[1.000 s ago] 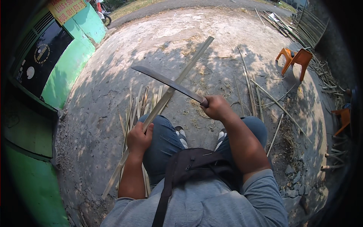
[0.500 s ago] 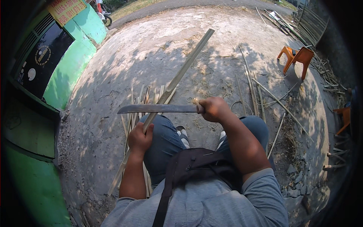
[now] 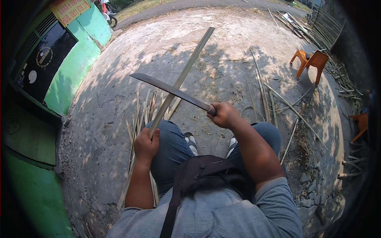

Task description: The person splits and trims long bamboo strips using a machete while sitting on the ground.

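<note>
My left hand (image 3: 146, 145) is closed around a long bamboo strip (image 3: 185, 70) above my left knee. The strip slants up and away to the right, its lower end running down past my left forearm. My right hand (image 3: 224, 115) grips the handle of a machete (image 3: 158, 84). Its dark blade points up and to the left and crosses over the strip, a little beyond my left hand. Whether the edge touches the strip I cannot tell. A bundle of split bamboo strips (image 3: 139, 119) lies on the ground beside my left leg, partly hidden by my arm and knee.
Loose bamboo strips (image 3: 263, 95) lie on the concrete at my right. Farther right are an orange plastic chair (image 3: 313, 63) and a pile of bamboo (image 3: 344, 81) along the wall. At my left stands a green wall (image 3: 73, 75). A black bag (image 3: 208, 172) rests across my lap.
The machete has swung from nearly level to a slant, its tip now higher and farther along the strip. The strip's far end has shifted slightly left and stands steeper.
</note>
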Tool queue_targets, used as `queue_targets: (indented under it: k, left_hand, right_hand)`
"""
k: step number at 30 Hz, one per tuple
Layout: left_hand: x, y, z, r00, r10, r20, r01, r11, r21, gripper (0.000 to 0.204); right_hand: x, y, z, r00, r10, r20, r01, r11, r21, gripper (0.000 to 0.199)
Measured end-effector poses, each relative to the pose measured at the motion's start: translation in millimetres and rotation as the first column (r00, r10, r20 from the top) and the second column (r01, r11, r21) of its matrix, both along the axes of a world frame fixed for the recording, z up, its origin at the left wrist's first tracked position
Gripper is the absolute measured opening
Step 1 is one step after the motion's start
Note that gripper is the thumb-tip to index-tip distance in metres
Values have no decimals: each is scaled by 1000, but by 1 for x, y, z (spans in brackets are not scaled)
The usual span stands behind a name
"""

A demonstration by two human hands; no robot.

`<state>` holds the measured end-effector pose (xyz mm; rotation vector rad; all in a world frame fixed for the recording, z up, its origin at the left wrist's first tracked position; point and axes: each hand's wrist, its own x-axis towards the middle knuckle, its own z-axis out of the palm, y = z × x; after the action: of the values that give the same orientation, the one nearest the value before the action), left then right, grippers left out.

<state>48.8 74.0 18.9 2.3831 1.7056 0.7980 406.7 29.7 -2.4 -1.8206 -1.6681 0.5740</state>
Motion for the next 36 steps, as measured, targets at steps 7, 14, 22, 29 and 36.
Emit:
queue_targets:
  k: [7, 14, 22, 29, 36]
  left_hand:
    - [-5, 3, -4, 999, -34, -34, 34, 999, 9, 52]
    - [-4, 2, -2, 997, -46, -55, 48, 998, 31, 52]
    - [-2, -1, 4, 998, -11, -59, 9, 1000, -28, 53]
    - [-5, 3, -2, 994, -7, -109, 4, 999, -34, 54]
    - [-2, 2, 4, 995, 4, -99, -14, 996, -91, 51]
  right_hand:
    - [-13, -6, -2, 964, 94, 247, -141, 974, 177, 13]
    - [6, 0, 6, 970, -53, 236, 20, 990, 143, 11]
    - [0, 1, -3, 997, -36, 70, 31, 997, 72, 17]
    - [-19, -4, -4, 972, 57, 227, -118, 956, 268, 14]
    - [9, 3, 1, 959, -35, 281, -26, 978, 207, 18]
